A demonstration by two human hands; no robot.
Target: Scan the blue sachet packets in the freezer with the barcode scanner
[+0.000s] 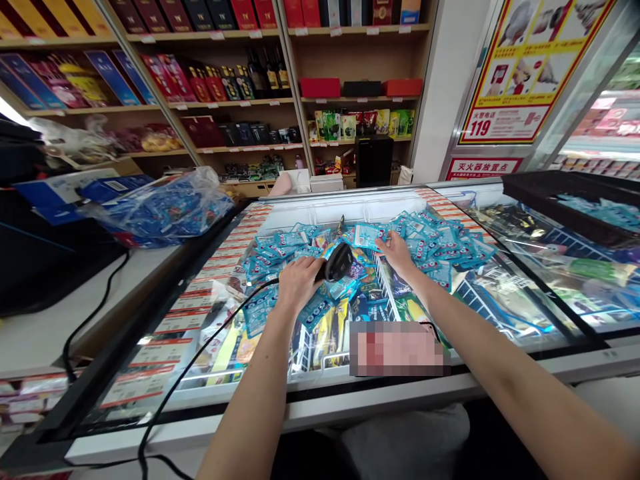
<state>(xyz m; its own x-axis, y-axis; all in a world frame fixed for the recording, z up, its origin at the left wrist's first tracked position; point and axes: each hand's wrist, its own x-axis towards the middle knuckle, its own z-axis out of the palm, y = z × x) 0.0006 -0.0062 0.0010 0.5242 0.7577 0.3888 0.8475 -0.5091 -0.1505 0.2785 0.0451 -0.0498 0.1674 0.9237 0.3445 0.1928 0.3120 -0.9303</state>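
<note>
A: What are the hands doing?

B: The left hand (300, 283), in the middle of the frame, is wrapped around a black scanner (340, 261). The right hand (395, 252), just right of the middle, pinches a small blue packet (367, 235) by its edge.

A: Do the scanner and the packet touch?

B: I can't tell — but they are very near each other.

A: So which step is this?

B: I think it is scanning one packet. I can't see a light or the code, so I don't know if it has worked.

A: What does the next move need?

B: I'd say hold the packet flat and point the scanner at its code. Then the packet can go down on a pile, without mixing them up.

A: Where are the piles?

B: One pile (275, 250) is left of the scanner, and another pile (450, 240) is right of the right hand. Both lie on the glass-topped freezer (320, 409).

A: And farther out?

B: A black cord (200, 360) runs to the lower left — it could snag. Shelves (215, 105) full of boxes fill the top.
</note>
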